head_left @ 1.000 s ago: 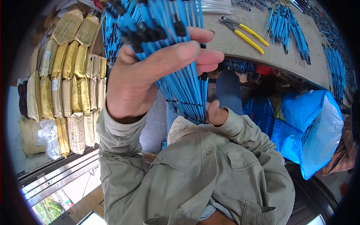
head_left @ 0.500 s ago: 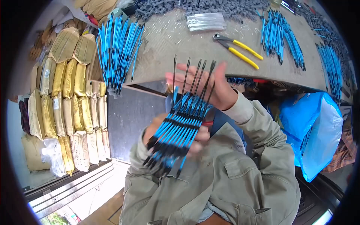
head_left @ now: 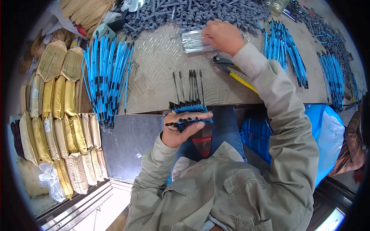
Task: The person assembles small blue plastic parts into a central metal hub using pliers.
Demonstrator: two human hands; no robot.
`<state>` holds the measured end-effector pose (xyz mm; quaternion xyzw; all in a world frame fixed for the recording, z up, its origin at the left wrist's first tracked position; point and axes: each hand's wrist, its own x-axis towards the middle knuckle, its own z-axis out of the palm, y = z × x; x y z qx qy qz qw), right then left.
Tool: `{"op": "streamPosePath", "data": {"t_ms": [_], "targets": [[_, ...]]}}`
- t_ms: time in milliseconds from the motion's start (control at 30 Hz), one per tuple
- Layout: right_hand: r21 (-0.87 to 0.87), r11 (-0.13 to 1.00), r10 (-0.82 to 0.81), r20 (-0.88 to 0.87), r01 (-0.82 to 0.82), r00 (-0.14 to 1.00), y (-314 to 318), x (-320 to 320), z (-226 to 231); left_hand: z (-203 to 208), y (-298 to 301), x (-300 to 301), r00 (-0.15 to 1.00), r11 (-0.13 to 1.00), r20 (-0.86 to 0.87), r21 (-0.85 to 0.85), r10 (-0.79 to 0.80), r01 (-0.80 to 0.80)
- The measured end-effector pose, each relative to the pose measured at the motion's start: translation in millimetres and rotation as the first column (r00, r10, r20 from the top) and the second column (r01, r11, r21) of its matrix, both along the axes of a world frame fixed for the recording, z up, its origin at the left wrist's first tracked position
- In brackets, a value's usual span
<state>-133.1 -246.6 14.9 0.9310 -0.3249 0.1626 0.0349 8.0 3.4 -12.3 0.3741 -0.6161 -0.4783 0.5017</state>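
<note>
My left hand is wrapped round a bundle of blue rods with black ends, held at the table's near edge. Several thin black stems stick up from the bundle's far end. Over the table, my right hand bends its fingers onto the right end of a flat stack of clear plastic strips. Whether it grips a strip cannot be seen. Cutting pliers with yellow handles lie below this hand, partly covered by my right sleeve.
Grey ridged plastic parts are heaped along the back of the table. Blue rod piles lie at the left and right. Brown and gold packages are stacked at far left. A blue bag stands at right.
My right hand has left the rod bundle and reached forward to the clear strips. My left hand has tipped the bundle, so its black ends now face me. The view has shifted slightly.
</note>
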Motion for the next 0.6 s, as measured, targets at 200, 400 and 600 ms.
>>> {"op": "streamPosePath", "data": {"t_ms": [200, 400, 600], "targets": [[-0.161, 0.983, 0.089, 0.019, -0.085, 0.996, -19.0, 7.7, -21.8, 6.2, 4.0, -9.2, 0.954, 0.98, -0.289, 0.197, 0.079, -0.021], [-0.002, 0.963, 0.239, 0.465, -0.27, 0.852, -1.2, -11.6, 1.8, 16.4, -5.4, -14.3, 0.95, 0.928, -0.257, 0.366, 0.176, -0.073], [0.317, 0.792, 0.119, 0.758, -0.522, 0.641, 136.5, -51.7, 35.0, 13.9, -3.0, -10.5, 0.955, 0.95, -0.271, 0.309, 0.121, -0.032]]}}
